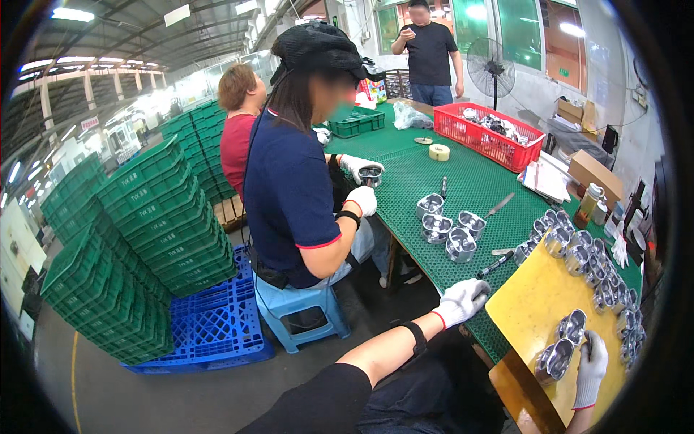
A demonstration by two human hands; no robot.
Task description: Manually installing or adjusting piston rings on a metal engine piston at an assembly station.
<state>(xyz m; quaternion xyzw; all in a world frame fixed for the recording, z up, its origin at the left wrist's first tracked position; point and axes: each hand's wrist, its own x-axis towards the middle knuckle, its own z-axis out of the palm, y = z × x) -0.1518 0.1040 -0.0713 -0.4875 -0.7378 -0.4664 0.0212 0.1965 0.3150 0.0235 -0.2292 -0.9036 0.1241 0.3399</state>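
Note:
My left hand, in a white glove, rests at the near table edge with its fingers curled in; whether anything is inside them is hidden. Just beyond it lies a dark-handled pen-like tool. At the lower right my right hand, also gloved, has its fingers stretched out beside two shiny metal pistons. The farther piston is closest to the fingertips, and the nearer piston stands against it. Both pistons sit on a yellow board.
More pistons crowd the board's far right side. Several others stand on the green mat, near a flat blade. A red crate holds metal parts. A seated co-worker handles a piston at left, beside stacked green crates.

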